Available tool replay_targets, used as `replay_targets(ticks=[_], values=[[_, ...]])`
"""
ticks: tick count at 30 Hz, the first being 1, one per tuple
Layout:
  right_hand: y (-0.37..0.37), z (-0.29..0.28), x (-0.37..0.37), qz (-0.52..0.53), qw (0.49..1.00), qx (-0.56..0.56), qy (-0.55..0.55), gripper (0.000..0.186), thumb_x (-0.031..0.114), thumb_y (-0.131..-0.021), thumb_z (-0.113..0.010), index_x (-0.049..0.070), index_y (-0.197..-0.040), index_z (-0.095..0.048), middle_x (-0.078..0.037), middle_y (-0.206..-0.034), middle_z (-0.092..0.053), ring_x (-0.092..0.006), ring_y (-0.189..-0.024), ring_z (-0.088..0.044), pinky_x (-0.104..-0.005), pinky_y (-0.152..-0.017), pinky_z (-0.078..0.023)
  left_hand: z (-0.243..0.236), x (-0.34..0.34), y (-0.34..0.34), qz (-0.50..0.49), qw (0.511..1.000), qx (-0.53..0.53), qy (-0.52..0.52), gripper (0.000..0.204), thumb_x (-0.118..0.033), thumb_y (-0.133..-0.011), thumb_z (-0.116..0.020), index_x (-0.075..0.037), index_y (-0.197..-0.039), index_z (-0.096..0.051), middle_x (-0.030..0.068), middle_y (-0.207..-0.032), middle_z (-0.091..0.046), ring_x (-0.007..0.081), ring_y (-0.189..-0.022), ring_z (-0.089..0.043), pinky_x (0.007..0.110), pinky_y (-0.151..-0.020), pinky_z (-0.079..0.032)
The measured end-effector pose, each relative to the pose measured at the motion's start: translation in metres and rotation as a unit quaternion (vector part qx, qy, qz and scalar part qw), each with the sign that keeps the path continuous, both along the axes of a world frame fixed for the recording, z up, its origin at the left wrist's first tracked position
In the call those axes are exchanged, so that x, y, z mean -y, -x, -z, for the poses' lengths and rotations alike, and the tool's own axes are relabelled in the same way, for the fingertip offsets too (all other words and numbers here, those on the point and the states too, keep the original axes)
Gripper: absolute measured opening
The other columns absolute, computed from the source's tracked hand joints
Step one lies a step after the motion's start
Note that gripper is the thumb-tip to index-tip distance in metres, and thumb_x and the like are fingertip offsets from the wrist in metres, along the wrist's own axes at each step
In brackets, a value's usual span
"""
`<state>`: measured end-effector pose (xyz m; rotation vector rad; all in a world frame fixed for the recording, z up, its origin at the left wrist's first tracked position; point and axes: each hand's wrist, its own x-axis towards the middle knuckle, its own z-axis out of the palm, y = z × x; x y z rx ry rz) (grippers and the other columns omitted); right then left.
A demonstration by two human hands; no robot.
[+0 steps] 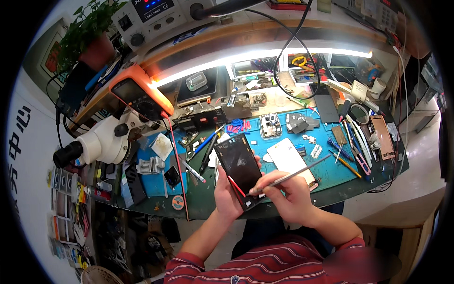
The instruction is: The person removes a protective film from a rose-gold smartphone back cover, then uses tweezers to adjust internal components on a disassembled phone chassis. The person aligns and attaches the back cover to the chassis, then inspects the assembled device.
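Note:
My left hand (228, 196) is closed on the left edge of a black phone screen panel (240, 161), tilted up over the near edge of the bench. A thin red strip (237, 186) lies along the panel's lower left side. In my right hand (290, 198), a long slim grey metal tool (307, 168) is pinched like a pen. Its working end meets the panel's lower part; the exact contact is hidden by my fingers. Just right of the panel, a white phone-shaped plate (291, 160) lies on the blue mat (326, 177).
On the left stand a white microscope (97, 142) and an orange multimeter (142, 93). A red cable (176, 165) runs down across the bench. Screwdrivers and tweezers (358, 142) crowd the right side. Behind the mat are a clear box with a phone part (270, 126) and a scale (200, 87).

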<state>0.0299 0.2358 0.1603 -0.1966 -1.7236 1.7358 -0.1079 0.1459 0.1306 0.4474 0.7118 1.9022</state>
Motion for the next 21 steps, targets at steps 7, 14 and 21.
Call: replay_targets(ticks=[7,14,21], values=[[-0.082,0.013,0.018,-0.09,0.994,0.044,-0.034,0.013,-0.008,-0.087,-0.06,-0.002,-0.098,-0.064,-0.014,-0.094,-0.071,-0.0233,-0.089,-0.07,-0.0322,-0.078,-0.056,-0.006,0.002,0.007,-0.019,0.995,0.065,-0.074,0.074,-0.06,-0.1,-0.032,-0.001,-0.145,-0.034,0.0166,-0.136,-0.049,0.0269,-0.124,-0.051,0.046,-0.105,-0.044],[-0.16,0.029,0.036,-0.07,0.997,0.028,0.01,0.017,-0.012,-0.086,-0.055,-0.002,-0.096,-0.064,-0.017,-0.097,-0.069,-0.0265,-0.092,-0.071,-0.0332,-0.08,-0.057,-0.009,-0.004,-0.002,-0.011,0.995,0.053,-0.087,0.073,-0.059,-0.1,-0.035,-0.002,-0.145,-0.037,0.0174,-0.136,-0.051,0.0283,-0.121,-0.054,0.048,-0.103,-0.046],[-0.258,0.054,0.023,0.267,0.941,0.205,-0.006,0.012,-0.001,-0.096,-0.054,-0.005,-0.104,-0.061,-0.016,-0.104,-0.066,-0.024,-0.096,-0.07,-0.0317,-0.078,-0.057,-0.019,-0.013,-0.006,0.013,0.989,0.056,-0.139,0.069,-0.055,-0.101,-0.039,-0.003,-0.147,-0.036,0.0172,-0.141,-0.049,0.0296,-0.122,-0.055,0.049,-0.104,-0.044]])
